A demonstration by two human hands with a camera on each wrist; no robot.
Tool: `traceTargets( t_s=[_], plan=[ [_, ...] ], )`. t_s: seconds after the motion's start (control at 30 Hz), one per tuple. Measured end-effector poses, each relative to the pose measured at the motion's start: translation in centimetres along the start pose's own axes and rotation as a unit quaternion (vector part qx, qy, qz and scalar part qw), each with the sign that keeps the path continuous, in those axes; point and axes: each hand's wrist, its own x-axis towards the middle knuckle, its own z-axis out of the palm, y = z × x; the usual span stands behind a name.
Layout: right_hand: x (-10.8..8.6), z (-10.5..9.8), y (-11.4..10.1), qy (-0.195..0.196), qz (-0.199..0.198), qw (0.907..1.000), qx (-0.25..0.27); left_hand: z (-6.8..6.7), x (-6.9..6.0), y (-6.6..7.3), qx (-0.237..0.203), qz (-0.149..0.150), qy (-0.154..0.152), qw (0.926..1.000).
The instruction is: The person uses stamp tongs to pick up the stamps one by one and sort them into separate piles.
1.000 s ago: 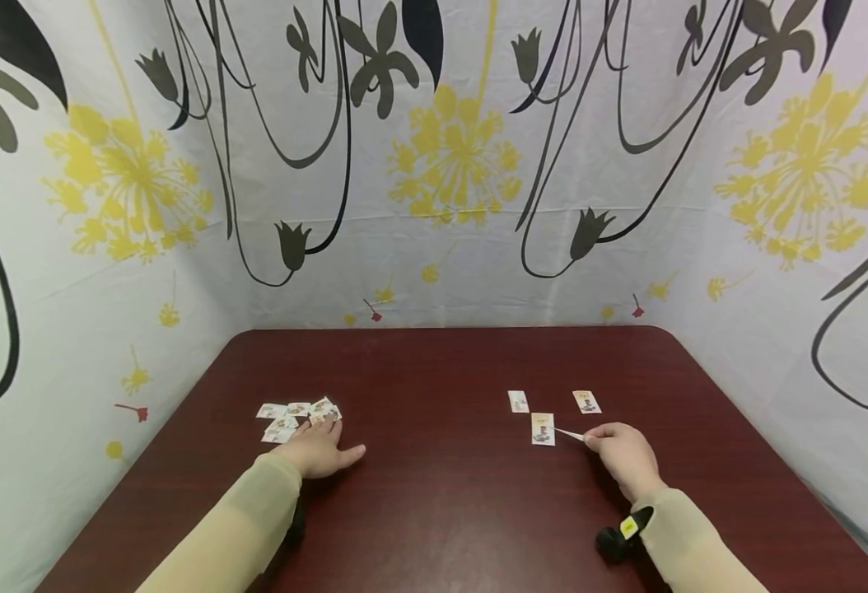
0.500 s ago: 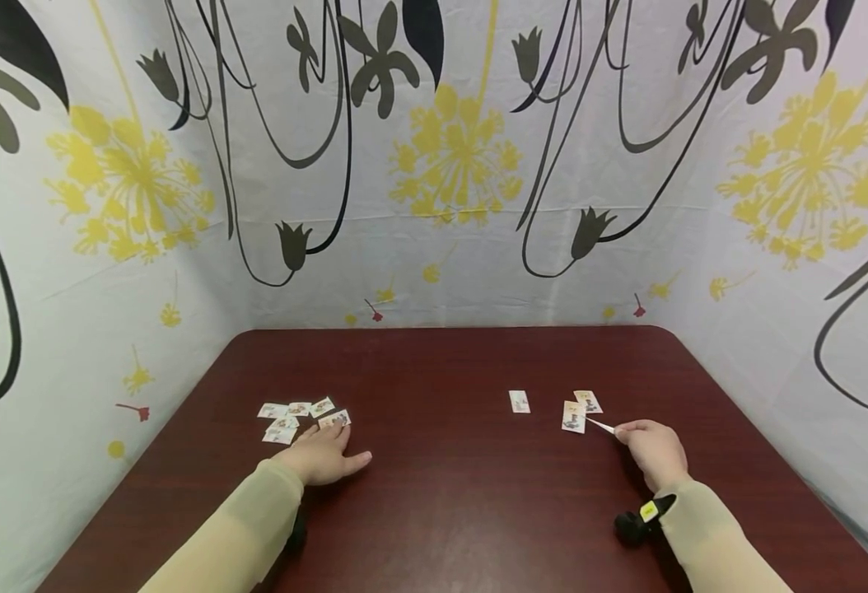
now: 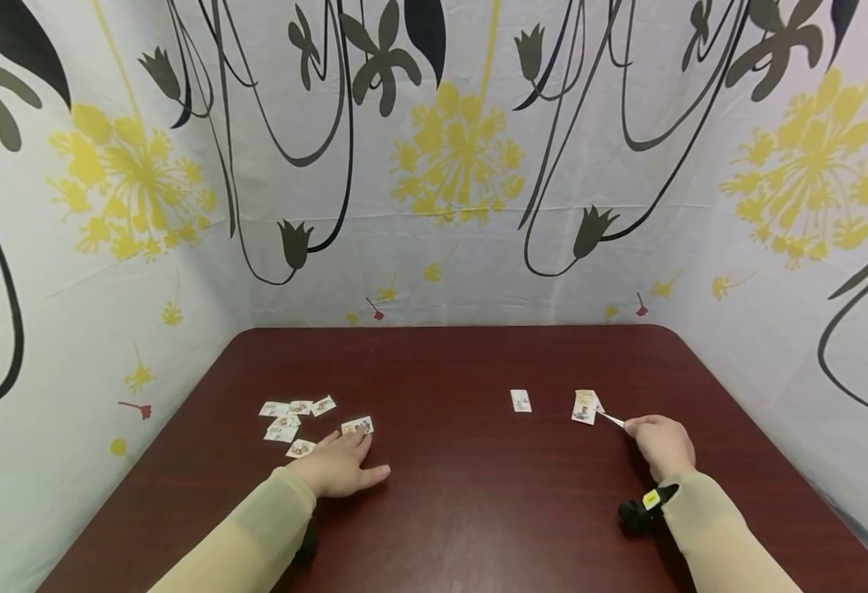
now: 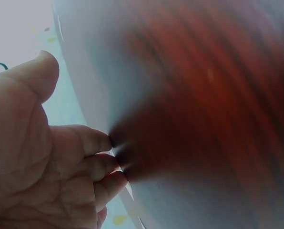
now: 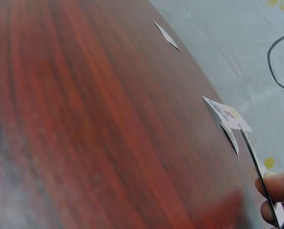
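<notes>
My right hand [image 3: 662,445] pinches slim tweezers [image 3: 612,418] between thumb and finger. At their tip is a small picture card [image 3: 583,409], held over another card that it mostly covers; in the right wrist view the held card [image 5: 224,113] tilts above the table. My left hand [image 3: 341,463] rests on the table, fingers stretched forward and thumb out to the side. Its fingertips touch a picture card [image 3: 357,425], and a further card [image 3: 301,449] lies beside the fingers. In the left wrist view the fingertips [image 4: 119,177] press down on the surface.
Several picture cards [image 3: 282,427] lie loosely grouped left of centre on the dark red table [image 3: 441,494]. A single card [image 3: 520,401] lies left of the tweezers. Patterned cloth [image 3: 449,272] hangs around the table's back and sides.
My right hand has carried the card in the tweezers rightward, onto the card at the far right. My left hand has slid a card right and nearer, away from the group; another card now shows beside it.
</notes>
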Motion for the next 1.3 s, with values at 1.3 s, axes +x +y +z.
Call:
traceTargets(
  t_s=[1.3],
  plan=[
    [-3.0, -0.7, 0.4, -0.026, 0.01, 0.9993, -0.026, 0.8, -0.6, 1.9, -0.004, 0.016, -0.008, 0.9998]
  ],
)
